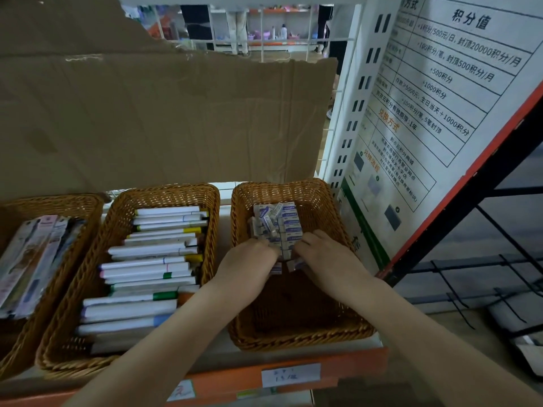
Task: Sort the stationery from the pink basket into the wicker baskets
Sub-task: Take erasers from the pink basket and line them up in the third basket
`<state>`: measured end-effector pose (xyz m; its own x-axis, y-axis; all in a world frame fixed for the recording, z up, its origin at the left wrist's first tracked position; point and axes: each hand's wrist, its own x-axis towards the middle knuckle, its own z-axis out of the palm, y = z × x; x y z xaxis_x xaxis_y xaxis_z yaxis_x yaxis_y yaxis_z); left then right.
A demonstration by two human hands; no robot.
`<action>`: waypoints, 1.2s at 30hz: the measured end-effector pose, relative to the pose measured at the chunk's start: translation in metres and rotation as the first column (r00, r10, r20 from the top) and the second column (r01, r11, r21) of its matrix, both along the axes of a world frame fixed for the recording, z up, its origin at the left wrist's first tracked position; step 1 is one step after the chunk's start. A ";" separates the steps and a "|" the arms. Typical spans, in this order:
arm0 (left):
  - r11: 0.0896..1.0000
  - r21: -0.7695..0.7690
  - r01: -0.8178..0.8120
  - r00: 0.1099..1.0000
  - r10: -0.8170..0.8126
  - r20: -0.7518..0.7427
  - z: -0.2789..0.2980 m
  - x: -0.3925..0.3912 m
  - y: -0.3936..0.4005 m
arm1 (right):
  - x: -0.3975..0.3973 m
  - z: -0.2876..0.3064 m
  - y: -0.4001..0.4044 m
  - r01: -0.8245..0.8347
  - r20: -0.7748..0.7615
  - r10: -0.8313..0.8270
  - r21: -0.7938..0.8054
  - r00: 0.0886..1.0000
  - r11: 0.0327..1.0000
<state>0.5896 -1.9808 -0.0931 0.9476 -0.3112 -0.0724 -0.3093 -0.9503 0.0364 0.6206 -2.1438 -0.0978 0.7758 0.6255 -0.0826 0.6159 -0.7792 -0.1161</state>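
White-and-blue eraser boxes (277,227) sit pinched between curled fingers of the left hand (249,259) and right hand (320,254), stacked at the far end of the right wicker basket (293,336); markers (147,274) fill the middle basket (58,348).

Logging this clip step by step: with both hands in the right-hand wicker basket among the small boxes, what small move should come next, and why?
Probably press the loose boxes under the fingers against the stacked pile behind. The left hand and right hand sit at the pile's near edge, and the front of the right wicker basket lies bare.
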 end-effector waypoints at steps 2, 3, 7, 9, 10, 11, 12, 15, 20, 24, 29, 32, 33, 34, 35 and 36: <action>1.000 -0.019 -0.007 1.000 0.007 0.021 -0.002 0.001 -0.002 | 0.003 0.001 0.000 0.009 -0.027 -0.008 0.026 1.000 1.000; 0.999 -0.032 -0.007 1.000 0.008 0.030 -0.003 0.001 -0.002 | 0.003 0.002 0.001 0.012 -0.039 -0.011 0.031 0.999 0.999; 0.998 -0.057 0.017 0.999 -0.015 0.042 -0.005 0.002 -0.002 | 0.002 0.003 0.003 0.012 -0.047 -0.012 0.019 0.999 1.000; 0.998 -0.057 0.031 0.998 -0.028 0.047 -0.005 0.003 -0.002 | 0.001 0.004 0.004 0.025 -0.035 -0.025 0.019 0.999 0.999; 0.998 -0.056 0.037 0.998 -0.034 0.048 -0.005 0.004 -0.002 | 0.001 0.004 0.004 0.030 -0.033 -0.030 0.012 0.999 0.999; 0.998 -0.052 0.043 0.998 -0.041 0.049 -0.006 0.004 -0.003 | 0.002 0.005 0.005 0.035 -0.036 -0.035 -0.001 0.999 0.999; 0.998 -0.046 0.049 0.998 -0.047 0.049 -0.006 0.005 -0.003 | 0.002 0.005 0.006 0.040 -0.047 -0.041 -0.012 0.998 0.999; 0.997 -0.048 0.061 0.998 -0.060 0.032 -0.003 0.005 -0.002 | 0.004 0.005 0.008 0.042 -0.092 -0.045 -0.033 0.995 0.999; 0.997 -0.063 -0.037 0.995 0.042 0.090 0.015 0.011 0.014 | 0.013 0.016 0.005 0.078 -0.135 -0.063 0.107 0.989 0.991; 0.990 0.028 -0.139 0.985 0.135 0.111 0.034 0.030 0.026 | 0.029 0.027 0.022 0.152 -0.154 -0.112 0.280 0.982 0.948; 0.973 0.159 -0.168 0.984 0.175 -0.032 0.041 0.055 0.020 | 0.043 0.026 0.049 0.206 -0.190 -0.144 0.365 0.971 0.908; 0.967 0.199 -0.160 0.982 0.177 -0.069 0.036 0.062 0.018 | 0.045 0.020 0.054 0.232 -0.202 -0.165 0.375 0.965 0.898; 0.966 0.207 -0.158 0.982 0.176 -0.073 0.035 0.064 0.018 | 0.046 0.018 0.054 0.239 -0.204 -0.173 0.373 0.964 0.897; 0.966 0.207 -0.156 0.982 0.174 -0.074 0.033 0.065 0.019 | 0.046 0.017 0.054 0.246 -0.208 -0.177 0.374 0.962 0.894; 0.967 0.204 -0.153 0.982 0.171 -0.073 0.031 0.067 0.019 | 0.047 0.016 0.054 0.251 -0.217 -0.178 0.381 0.960 0.890; 0.969 0.199 -0.149 0.984 0.166 -0.070 0.030 0.067 0.019 | 0.048 0.015 0.054 0.257 -0.228 -0.178 0.389 0.957 0.885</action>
